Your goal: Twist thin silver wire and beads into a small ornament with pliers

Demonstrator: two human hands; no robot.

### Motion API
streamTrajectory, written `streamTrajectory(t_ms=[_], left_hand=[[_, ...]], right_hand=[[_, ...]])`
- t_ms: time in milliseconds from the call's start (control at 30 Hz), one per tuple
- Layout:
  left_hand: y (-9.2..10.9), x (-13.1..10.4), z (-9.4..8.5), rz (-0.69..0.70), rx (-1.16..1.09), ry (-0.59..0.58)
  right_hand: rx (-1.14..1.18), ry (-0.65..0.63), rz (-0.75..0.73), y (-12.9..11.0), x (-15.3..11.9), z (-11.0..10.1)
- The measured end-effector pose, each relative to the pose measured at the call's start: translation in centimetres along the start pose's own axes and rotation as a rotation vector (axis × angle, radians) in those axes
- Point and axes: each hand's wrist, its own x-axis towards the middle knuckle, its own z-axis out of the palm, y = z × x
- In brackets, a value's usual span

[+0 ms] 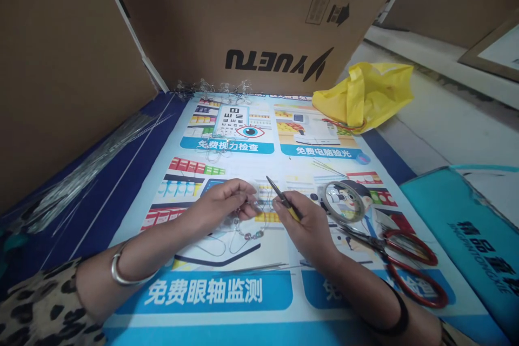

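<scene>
Near the middle of the printed sheet, my left hand (pixel 231 201) is closed, with thumb and fingers pinching a wire piece with beads (pixel 253 235) that hangs below the fingertips. To its right, my right hand (pixel 308 224) is wrapped round pliers (pixel 283 197) with a yellow handle, their dark tip pointing up and left. A thin wire loop curves between the two hands. The fine wire ends at my left fingertips are too small to make out.
Red-handled scissors (pixel 399 262) and a tape roll (pixel 344 201) lie right of my right hand. A yellow bag (pixel 365 98) sits at the back right. Wire bundles (pixel 60 197) lie left; wire pieces (pixel 227 91) line the cardboard box (pixel 251 16). A teal box (pixel 474 227) stands at right.
</scene>
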Motion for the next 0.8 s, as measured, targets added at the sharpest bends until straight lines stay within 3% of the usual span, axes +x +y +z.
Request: streamTrajectory(t_ms=[800], left_hand=[[-0.31, 0.09, -0.38, 0.011, 0.079, -0.045]], right_hand=[[-0.011, -0.010, -0.005, 0.09, 0.14, 0.05]])
